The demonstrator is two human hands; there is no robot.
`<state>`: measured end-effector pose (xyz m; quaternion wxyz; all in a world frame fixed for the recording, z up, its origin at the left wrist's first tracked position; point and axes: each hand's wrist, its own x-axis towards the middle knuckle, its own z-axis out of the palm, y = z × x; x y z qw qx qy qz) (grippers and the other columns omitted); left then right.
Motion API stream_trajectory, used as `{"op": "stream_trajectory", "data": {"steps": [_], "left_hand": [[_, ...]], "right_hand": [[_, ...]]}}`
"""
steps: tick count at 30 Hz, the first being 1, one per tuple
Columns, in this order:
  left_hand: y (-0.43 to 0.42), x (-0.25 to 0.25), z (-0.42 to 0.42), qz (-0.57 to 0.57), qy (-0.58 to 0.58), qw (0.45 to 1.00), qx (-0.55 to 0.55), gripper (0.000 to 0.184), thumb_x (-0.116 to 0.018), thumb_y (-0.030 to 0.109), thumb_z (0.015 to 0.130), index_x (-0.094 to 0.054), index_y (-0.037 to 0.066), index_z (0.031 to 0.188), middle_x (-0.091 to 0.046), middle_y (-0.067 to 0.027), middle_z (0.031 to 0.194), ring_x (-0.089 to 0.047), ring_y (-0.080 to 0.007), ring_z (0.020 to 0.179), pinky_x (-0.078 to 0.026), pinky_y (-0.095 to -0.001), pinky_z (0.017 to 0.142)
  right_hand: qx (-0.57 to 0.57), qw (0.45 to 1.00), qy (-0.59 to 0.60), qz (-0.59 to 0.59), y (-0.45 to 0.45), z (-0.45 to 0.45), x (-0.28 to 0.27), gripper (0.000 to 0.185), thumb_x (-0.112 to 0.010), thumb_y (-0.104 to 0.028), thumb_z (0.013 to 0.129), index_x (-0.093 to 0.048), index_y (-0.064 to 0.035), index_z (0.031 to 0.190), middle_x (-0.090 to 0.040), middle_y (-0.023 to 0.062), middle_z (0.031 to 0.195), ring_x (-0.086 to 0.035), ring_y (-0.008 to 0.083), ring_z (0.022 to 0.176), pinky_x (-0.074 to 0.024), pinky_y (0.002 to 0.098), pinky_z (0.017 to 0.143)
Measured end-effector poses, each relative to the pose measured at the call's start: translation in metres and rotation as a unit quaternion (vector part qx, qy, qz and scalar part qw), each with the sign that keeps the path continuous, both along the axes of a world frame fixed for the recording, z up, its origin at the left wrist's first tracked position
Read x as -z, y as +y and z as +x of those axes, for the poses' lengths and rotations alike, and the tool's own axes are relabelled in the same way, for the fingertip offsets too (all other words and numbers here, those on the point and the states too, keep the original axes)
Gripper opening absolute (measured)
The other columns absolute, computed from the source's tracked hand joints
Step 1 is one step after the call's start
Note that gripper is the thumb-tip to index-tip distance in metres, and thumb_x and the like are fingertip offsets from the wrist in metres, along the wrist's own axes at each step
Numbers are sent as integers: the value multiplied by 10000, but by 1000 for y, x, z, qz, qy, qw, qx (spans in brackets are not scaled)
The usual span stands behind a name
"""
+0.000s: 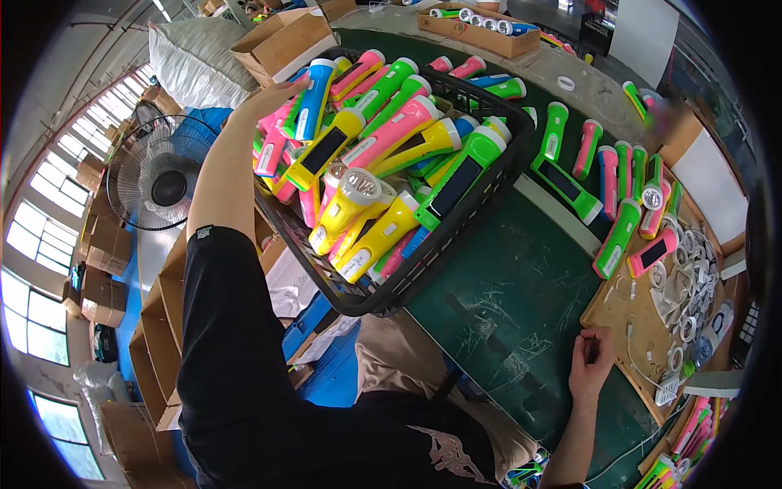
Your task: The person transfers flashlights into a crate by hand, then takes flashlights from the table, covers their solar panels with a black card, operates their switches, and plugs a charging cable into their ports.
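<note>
A black plastic basket (358, 303) is heaped with solar flashlights in pink, green, yellow and blue. My left hand (281, 96) reaches over its far left side, fingers stretched toward a blue flashlight (314, 99) that lies on top of the heap. The fingertips meet or pass behind that flashlight, so a grip is not visible. Near it lie a yellow flashlight (327, 148) with a dark panel and a pink one (393, 130). My right hand (591, 363) rests curled at the green tabletop (505, 301), beside a wooden board (612, 314), with nothing visible in it.
More flashlights, among them a green one (567, 189), lie right of the basket. White rings and cables (692, 269) are piled on the board. A cardboard tray (479, 34) holds flashlights at the back. A standing fan (169, 186) and cartons (106, 297) are at left.
</note>
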<state>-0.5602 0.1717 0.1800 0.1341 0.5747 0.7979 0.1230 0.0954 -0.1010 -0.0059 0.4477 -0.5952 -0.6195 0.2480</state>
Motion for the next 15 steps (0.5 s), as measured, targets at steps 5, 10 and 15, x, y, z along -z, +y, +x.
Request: {"op": "stream_trajectory", "data": {"steps": [5, 10, 15], "left_hand": [[-2, 8, 12, 155, 188, 966, 90, 796, -476, 740, 869, -602, 94, 1318, -546, -191, 1368, -444, -392, 1332, -329, -519, 1109], [18, 5, 37, 111, 180, 975, 66, 734, -489, 668, 901, -569, 85, 1339, -524, -190, 1412, -428, -408, 1350, -323, -566, 1104], [0, -15, 153, 149, 377, 913, 52, 644, -520, 511, 955, -465, 67, 1419, -484, -198, 1448, -399, -399, 1384, -315, -549, 1122]], "right_hand": [[-1, 1000, 1, -4, 0, 2, -2, 128, -610, 64, 849, -557, -24, 924, -514, 34, 834, -457, 99, 662, -367, 242, 593], [2, 1000, -9, -2, -1, 2, -1, 124, -627, 57, 837, -568, -25, 909, -516, 40, 811, -463, 108, 649, -370, 248, 587], [-1, 1000, -19, 16, -2, 1, -6, 128, -640, 51, 823, -572, -29, 897, -515, 48, 792, -467, 133, 636, -382, 269, 586]]}}
